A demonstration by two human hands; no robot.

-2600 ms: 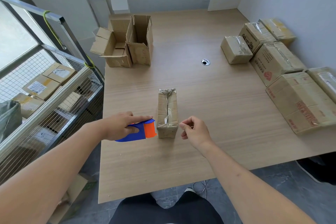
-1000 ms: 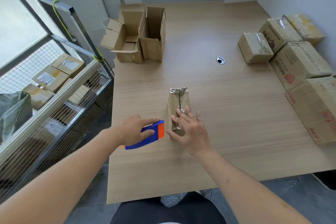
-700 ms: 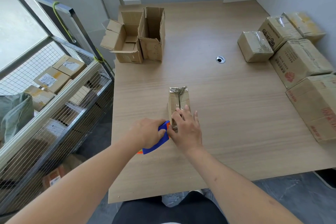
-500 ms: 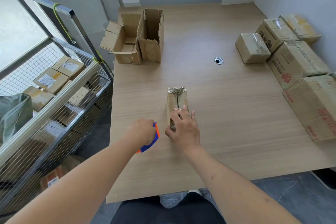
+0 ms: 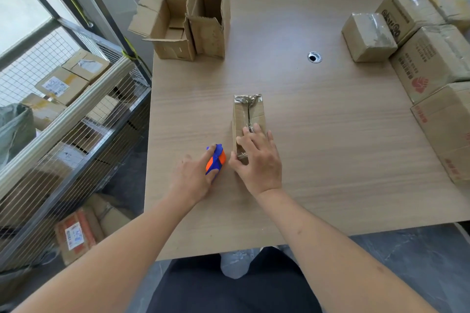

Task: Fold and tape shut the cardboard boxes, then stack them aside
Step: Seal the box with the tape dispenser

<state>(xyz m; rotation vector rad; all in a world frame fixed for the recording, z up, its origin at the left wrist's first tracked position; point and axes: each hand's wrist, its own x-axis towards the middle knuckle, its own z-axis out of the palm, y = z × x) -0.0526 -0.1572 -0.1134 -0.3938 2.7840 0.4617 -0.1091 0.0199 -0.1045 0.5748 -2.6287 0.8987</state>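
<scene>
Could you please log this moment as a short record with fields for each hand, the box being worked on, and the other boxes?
left hand: grips blue-and-orange tape dispenser
right hand: fingers flat on narrow box, thumb at its near-left edge
narrow box: mid-table, top seam taped
open boxes: far left, untaped
taped boxes: right edge

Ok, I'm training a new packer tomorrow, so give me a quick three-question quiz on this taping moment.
1. True or false: the left hand holds the blue-and-orange tape dispenser.
2. The right hand rests on: A) the narrow box in the middle B) an open box at the far left C) the bare table.
3. Fill in: the sealed boxes sit along the table's ___ side.

Key: 1 true; 2 A; 3 right.
</scene>
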